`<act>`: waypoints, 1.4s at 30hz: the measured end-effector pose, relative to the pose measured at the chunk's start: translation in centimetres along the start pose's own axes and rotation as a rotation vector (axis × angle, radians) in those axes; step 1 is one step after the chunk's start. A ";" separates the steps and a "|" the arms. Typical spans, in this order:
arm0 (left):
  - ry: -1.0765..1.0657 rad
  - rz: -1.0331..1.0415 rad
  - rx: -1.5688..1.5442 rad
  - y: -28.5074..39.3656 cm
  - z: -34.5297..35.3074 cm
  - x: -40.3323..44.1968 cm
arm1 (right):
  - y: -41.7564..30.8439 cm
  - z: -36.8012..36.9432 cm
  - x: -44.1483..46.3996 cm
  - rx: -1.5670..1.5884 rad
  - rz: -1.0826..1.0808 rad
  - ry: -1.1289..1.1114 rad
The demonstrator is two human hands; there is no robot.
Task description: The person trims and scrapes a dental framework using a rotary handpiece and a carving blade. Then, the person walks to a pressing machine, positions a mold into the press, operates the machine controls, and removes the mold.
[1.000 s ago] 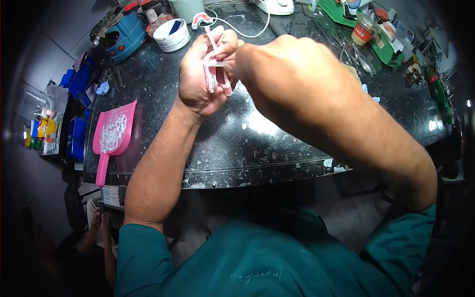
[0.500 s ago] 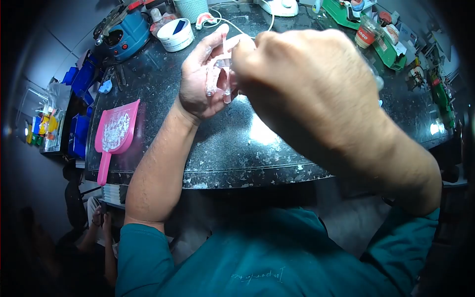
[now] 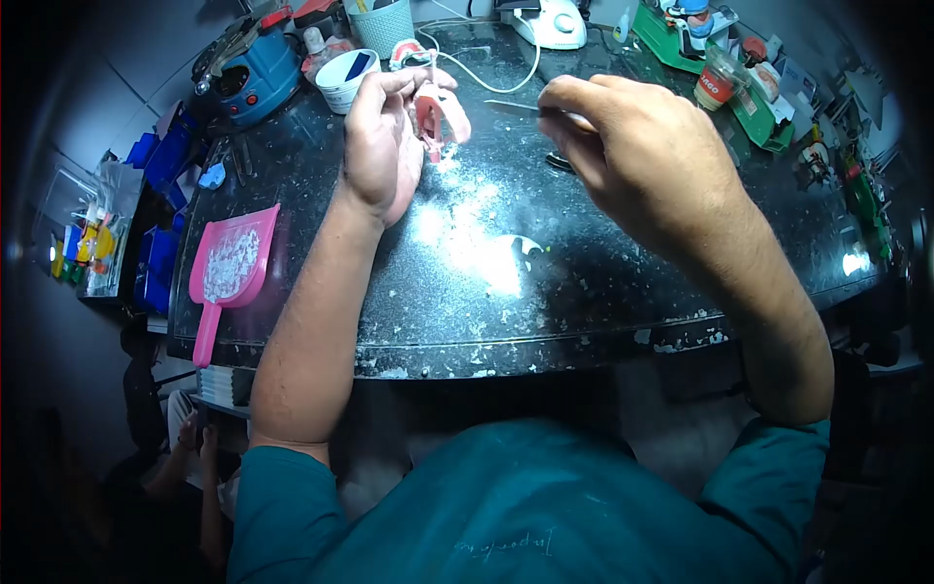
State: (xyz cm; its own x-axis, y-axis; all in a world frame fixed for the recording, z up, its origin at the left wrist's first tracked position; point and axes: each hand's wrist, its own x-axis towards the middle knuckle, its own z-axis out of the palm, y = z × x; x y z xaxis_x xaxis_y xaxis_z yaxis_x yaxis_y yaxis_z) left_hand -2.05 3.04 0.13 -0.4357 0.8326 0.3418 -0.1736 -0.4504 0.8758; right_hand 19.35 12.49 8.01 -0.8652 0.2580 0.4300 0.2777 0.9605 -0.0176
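Within the left grip (image 3: pixel 377 154), fingers hold a pink, arch-shaped moulded piece (image 3: pixel 453 115) that could drop if they loosen, while the right grip (image 3: pixel 642 141), apart from it, pinches a slim metal tool (image 3: pixel 514 105).

Both forearms are extended forward, the left hand (image 3: pixel 384 146) being held upright with its fingers curled and palm turned inward, while the right hand (image 3: pixel 632 131) is raised apart from it, knuckles up, thumb and forefinger brought together.
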 end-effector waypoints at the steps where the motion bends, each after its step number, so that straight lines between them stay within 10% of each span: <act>1: -0.075 0.003 0.003 0.1 0.2 -0.2 | 0.1 0.0 0.0 0.017 0.004 -0.020; 12: -0.171 -0.348 -0.721 1.0 2.9 -1.4 | -1.0 0.6 -0.7 0.135 -0.108 0.148; 42: -0.036 -0.471 -0.601 1.4 3.5 -2.5 | -4.0 -0.8 -0.3 -0.281 -0.309 0.112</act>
State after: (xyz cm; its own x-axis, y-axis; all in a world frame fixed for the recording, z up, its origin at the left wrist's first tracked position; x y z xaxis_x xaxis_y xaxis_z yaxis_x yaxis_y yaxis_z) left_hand 1.87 1.46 1.65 -0.1694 0.9855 -0.0023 -0.7891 -0.1343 0.5994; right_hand 18.84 8.45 8.66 -0.8792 -0.0651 0.4720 0.1288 0.9212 0.3670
